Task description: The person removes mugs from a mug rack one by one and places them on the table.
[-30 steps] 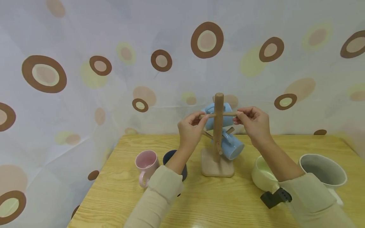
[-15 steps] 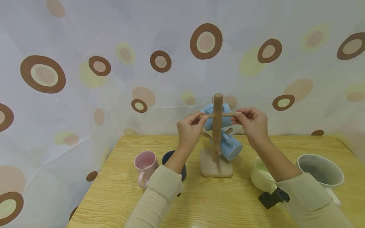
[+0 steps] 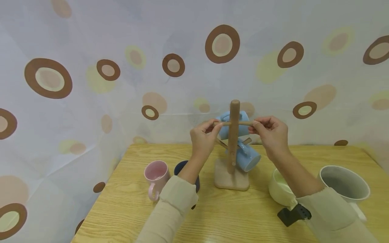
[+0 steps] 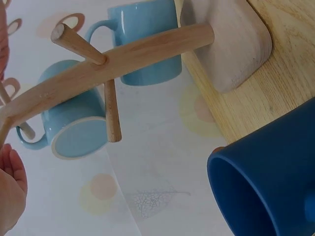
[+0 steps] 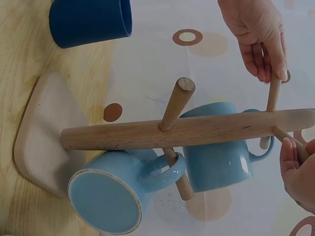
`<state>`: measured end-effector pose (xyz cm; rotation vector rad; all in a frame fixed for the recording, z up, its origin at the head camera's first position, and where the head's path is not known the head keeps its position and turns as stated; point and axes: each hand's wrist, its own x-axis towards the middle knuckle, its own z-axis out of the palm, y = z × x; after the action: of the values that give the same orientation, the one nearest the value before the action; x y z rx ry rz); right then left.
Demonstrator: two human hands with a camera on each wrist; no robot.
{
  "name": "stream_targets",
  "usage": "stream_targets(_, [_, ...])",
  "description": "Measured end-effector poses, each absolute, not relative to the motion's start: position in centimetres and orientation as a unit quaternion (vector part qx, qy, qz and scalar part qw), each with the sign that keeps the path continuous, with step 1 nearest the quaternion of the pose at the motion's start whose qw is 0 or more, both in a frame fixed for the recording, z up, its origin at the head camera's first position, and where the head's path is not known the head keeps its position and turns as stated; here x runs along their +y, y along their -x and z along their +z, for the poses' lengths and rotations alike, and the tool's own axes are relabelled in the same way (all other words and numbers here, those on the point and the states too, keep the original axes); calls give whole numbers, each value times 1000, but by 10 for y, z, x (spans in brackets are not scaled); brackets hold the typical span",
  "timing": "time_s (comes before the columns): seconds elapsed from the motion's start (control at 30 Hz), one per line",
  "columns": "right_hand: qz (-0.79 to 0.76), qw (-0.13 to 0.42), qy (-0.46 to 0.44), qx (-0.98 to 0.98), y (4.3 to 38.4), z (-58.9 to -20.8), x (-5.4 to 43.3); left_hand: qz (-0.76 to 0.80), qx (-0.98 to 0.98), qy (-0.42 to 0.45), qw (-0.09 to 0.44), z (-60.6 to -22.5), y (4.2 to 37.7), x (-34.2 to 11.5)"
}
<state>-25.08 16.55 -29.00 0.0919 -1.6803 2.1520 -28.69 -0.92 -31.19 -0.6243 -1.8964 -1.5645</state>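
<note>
A wooden mug tree [image 3: 233, 145] stands upright on its square base. My left hand [image 3: 203, 136] pinches the tip of its upper left peg between thumb and fingers. On the other side, my right hand [image 3: 275, 136] pinches the upper right peg the same way. Two light blue mugs hang behind the post: an upper mug [image 5: 216, 164], and a lower mug [image 3: 249, 159] tilted with its bottom outward. The right wrist view shows a short bare peg [image 5: 177, 103] lower on the post.
Left of the tree are a pink mug [image 3: 156, 175] and a dark blue mug [image 4: 275, 172], partly behind my left forearm in the head view. To the right stand a pale green mug [image 3: 278, 189] and a larger grey-white cup [image 3: 343, 182]. A patterned sheet [image 3: 182, 30] hangs behind the table [image 3: 212, 216].
The head view shifts slightly. Both hands keep their pinch on the upper pegs, and the mugs stay in place.
</note>
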Motion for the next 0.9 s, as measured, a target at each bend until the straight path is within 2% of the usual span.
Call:
stream_targets(0.4, [766, 224, -23, -602, 245, -290, 161, -596, -714, 231, 285, -311, 294, -11])
stream_targets(0.9, [736, 262, 16, -623, 237, -293, 145, -642, -703, 223, 210, -310, 311, -17])
